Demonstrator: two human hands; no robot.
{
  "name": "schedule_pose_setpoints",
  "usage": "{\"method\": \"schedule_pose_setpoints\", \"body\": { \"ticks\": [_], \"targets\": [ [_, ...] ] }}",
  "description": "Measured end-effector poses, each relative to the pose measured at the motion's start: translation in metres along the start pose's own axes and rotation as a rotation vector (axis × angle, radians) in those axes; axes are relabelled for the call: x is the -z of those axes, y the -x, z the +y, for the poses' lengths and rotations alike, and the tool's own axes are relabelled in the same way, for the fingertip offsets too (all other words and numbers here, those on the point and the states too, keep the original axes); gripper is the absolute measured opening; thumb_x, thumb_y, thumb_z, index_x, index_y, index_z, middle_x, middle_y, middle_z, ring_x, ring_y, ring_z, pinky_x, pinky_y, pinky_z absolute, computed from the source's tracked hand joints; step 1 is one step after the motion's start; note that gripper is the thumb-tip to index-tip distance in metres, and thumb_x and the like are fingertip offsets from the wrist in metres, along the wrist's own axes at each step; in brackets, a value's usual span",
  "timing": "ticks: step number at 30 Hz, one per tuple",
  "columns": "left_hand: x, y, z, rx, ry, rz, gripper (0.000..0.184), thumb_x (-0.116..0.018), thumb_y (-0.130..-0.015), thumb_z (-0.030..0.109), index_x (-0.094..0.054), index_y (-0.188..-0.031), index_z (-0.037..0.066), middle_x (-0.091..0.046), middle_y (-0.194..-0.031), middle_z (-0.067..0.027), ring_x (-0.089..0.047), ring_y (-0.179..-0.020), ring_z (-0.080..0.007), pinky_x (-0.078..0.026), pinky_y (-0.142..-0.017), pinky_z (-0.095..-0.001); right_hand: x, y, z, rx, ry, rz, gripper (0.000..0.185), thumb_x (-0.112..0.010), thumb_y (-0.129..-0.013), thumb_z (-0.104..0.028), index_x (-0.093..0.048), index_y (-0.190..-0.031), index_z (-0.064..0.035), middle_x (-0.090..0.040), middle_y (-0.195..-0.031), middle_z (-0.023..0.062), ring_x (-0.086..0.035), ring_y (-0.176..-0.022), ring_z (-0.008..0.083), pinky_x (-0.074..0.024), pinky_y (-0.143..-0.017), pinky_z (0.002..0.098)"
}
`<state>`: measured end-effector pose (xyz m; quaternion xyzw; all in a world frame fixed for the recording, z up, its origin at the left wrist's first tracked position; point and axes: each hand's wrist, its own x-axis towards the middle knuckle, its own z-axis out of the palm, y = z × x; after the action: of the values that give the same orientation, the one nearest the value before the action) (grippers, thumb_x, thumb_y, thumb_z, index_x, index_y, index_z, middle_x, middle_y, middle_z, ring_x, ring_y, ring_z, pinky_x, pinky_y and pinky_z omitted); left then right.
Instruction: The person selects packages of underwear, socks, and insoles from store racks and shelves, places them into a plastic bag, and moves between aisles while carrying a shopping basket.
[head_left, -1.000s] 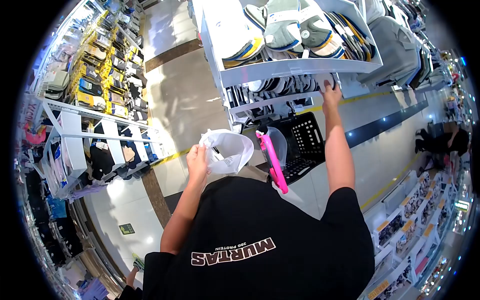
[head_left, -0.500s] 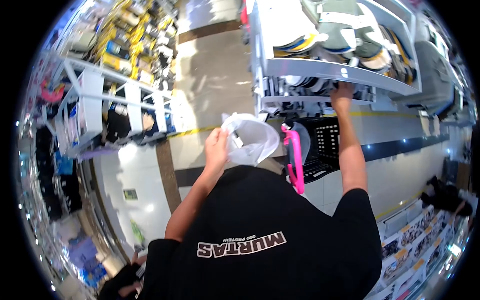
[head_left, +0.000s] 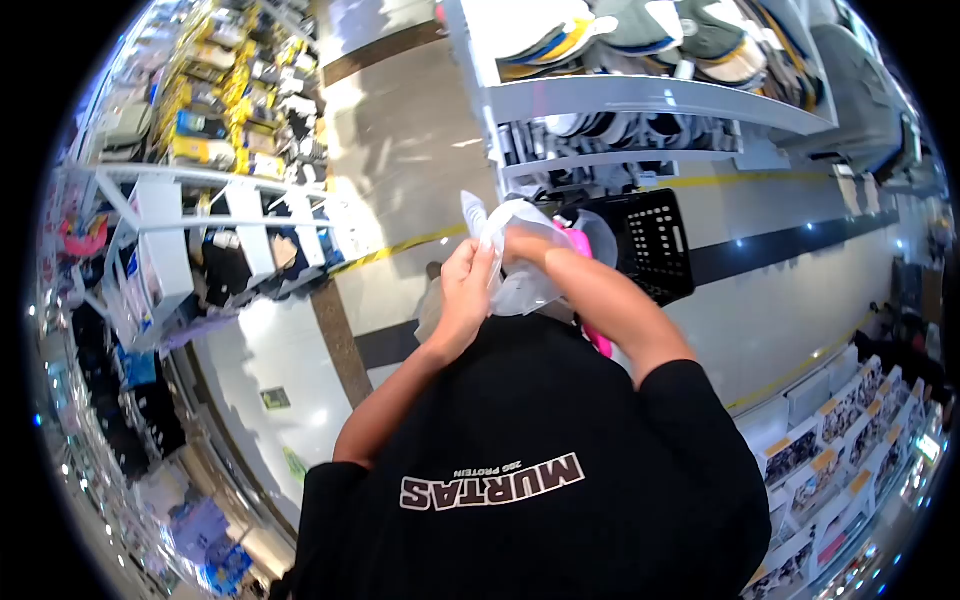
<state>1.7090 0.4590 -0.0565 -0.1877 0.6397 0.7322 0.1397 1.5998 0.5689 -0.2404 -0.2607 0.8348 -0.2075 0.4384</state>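
Note:
My left hand is closed on the rim of a translucent white plastic bag, held in front of my chest. My right hand is at the mouth of the bag, its fingers hidden inside or behind the plastic, so what it holds does not show. Just right of the bag a pink strap or handle is partly covered by my right forearm. A black perforated basket stands beyond it.
Ahead, a white shelf unit bears grey, white and yellow-edged fabric goods, with rows of socks on a lower tier. Packaged socks fill a rack at the left. White display bins stand at the lower right.
My right hand has come back from the lower shelf tier to the mouth of the bag. My left hand still holds the bag. The view has shifted slightly.

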Motion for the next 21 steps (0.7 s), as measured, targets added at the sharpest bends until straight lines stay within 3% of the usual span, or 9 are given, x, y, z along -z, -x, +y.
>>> {"method": "schedule_pose_setpoints", "body": {
  "ticks": [9,10,14,16,19,21],
  "targets": [
    [-0.011,0.001,-0.007,-0.129,0.122,-0.078,0.025,-0.048,-0.106,0.028,-0.057,-0.095,0.007,-0.055,-0.07,0.0025,-0.043,-0.049,-0.0027,-0.031,-0.039,-0.02,-0.027,0.019,-0.006,-0.156,-0.184,0.301,0.037,-0.065,-0.085,-0.026,-0.065,-0.112,-0.0014,-0.068,-0.11,0.0245,-0.065,-0.104,0.039,-0.0505,-0.09,0.0466],
    [-0.007,-0.001,-0.009,-0.136,0.124,-0.076,0.025,-0.049,-0.105,0.026,-0.058,-0.096,0.005,-0.057,-0.074,0.0026,-0.045,-0.055,-0.0023,-0.035,-0.045,-0.0199,-0.03,0.016,-0.006,-0.171,-0.209,0.335,0.037,-0.065,-0.085,-0.027,-0.065,-0.112,-0.0013,-0.067,-0.11,0.0247,-0.065,-0.105,0.0391,-0.0504,-0.09,0.0467],
    [0.01,-0.017,-0.026,-0.26,0.01,0.056,0.029,-0.054,-0.103,0.028,-0.061,-0.091,0.003,-0.052,-0.071,0.0058,-0.04,-0.061,-0.0019,-0.031,-0.053,-0.0222,-0.035,-0.004,-0.005,-0.219,-0.262,0.465,0.04,-0.066,-0.085,-0.027,-0.064,-0.114,-0.0007,-0.067,-0.112,0.0253,-0.065,-0.105,0.0394,-0.0502,-0.09,0.047],
    [0.015,-0.023,-0.029,-0.282,-0.026,0.108,0.03,-0.054,-0.103,0.028,-0.061,-0.091,0.002,-0.051,-0.07,0.0054,-0.04,-0.062,-0.0024,-0.031,-0.054,-0.0226,-0.026,-0.001,-0.005,-0.178,-0.177,0.359,0.047,-0.064,-0.087,-0.028,-0.057,-0.122,0.0021,-0.064,-0.118,0.0262,-0.063,-0.108,0.0409,-0.0498,-0.092,0.0472],
    [0.019,-0.021,-0.027,-0.204,-0.045,0.137,0.029,-0.054,-0.103,0.028,-0.062,-0.091,0.002,-0.051,-0.068,0.0046,-0.041,-0.063,-0.0023,-0.033,-0.055,-0.0232,-0.007,0.023,-0.019,-0.147,-0.31,0.539,0.05,-0.065,-0.086,-0.027,-0.056,-0.126,0.0017,-0.063,-0.12,0.0277,-0.06,-0.114,0.042,-0.048,-0.095,0.0466],
    [0.02,-0.02,-0.026,-0.239,-0.051,0.184,0.031,-0.055,-0.102,0.028,-0.063,-0.088,0.001,-0.053,-0.067,0.0033,-0.044,-0.061,-0.0042,-0.036,-0.055,-0.0253,0.0,0.042,-0.028,-0.216,-0.351,0.543,0.056,-0.068,-0.085,-0.025,-0.053,-0.132,0.0014,-0.062,-0.124,0.0265,-0.06,-0.115,0.0395,-0.0476,-0.096,0.0435]
  ]
}}
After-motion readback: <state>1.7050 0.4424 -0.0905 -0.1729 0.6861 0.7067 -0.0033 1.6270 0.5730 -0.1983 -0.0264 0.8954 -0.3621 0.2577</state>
